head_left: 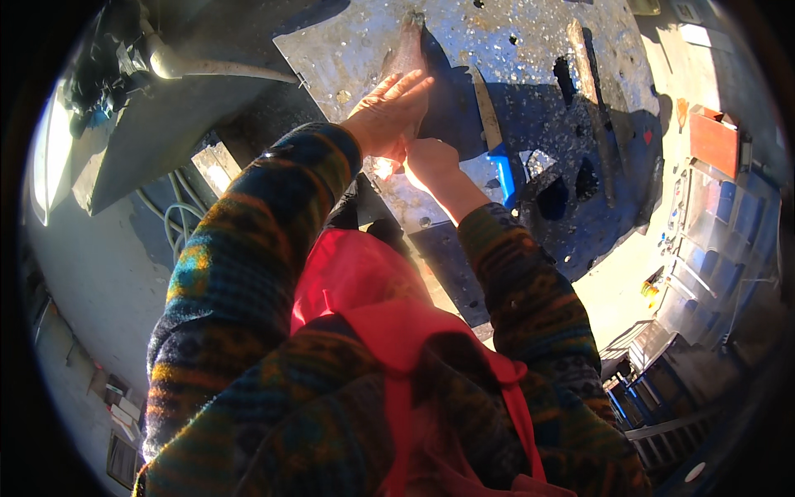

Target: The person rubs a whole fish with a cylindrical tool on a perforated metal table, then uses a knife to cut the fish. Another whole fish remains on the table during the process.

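A fish (404, 57) lies on a scale-strewn board (348, 46), its tail pointing away from me. My left hand (392, 110) rests across its body with the fingers stretched out, holding it against the board. At the fish's near end, my right hand (433, 163) is curled into a fist against it; the fingertips are hidden. Pink flesh (386, 166) shows beside that fist, below my left hand. To the right lies a knife (492, 133) with a blue handle, its blade pointing away and bearing bits of residue.
A long wooden stick (587, 68) lies on the board's right side, near dark holes. A white pipe (239, 69) reaches the board's left edge. Coiled hose (180, 214) is on the floor at left. Clear plastic bins (714, 242) and a red box (714, 140) stand at right.
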Tool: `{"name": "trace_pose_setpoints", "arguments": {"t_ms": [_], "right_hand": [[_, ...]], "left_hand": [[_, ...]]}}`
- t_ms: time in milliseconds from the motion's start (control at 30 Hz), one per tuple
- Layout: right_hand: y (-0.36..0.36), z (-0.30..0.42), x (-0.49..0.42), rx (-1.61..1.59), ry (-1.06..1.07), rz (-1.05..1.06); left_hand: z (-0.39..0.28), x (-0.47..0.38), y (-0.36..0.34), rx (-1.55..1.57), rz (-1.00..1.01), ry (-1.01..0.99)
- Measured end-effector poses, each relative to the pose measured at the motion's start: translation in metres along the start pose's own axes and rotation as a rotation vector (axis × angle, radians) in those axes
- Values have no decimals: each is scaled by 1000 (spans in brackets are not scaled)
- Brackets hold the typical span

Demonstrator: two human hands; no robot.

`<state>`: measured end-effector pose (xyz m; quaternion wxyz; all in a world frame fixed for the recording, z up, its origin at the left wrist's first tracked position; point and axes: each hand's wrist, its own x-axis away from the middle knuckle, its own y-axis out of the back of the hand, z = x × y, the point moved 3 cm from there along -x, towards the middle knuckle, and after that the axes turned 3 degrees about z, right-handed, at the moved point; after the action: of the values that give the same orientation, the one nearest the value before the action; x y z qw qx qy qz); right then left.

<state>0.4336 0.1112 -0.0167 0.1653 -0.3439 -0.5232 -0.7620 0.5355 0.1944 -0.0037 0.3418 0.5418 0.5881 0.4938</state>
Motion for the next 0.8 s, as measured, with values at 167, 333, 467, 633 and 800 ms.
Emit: {"name": "trace_pose_setpoints", "arguments": {"t_ms": [167,333,467,633,800], "right_hand": [[-9,-5,-7,-80,-98,29],[-17,-17,-12,-274,-34,15],[-42,-29,-12,-385,123,-2],[-23,-7,14,-441,114,-39],[-37,-7,15,-403,161,-142]], "left_hand": [[-4,-2,3,-21,26,22],[-5,-6,9,5,105,78],[-6,-11,12,43,180,131],[-4,-9,7,53,165,157],[-4,-10,4,20,181,180]]}}
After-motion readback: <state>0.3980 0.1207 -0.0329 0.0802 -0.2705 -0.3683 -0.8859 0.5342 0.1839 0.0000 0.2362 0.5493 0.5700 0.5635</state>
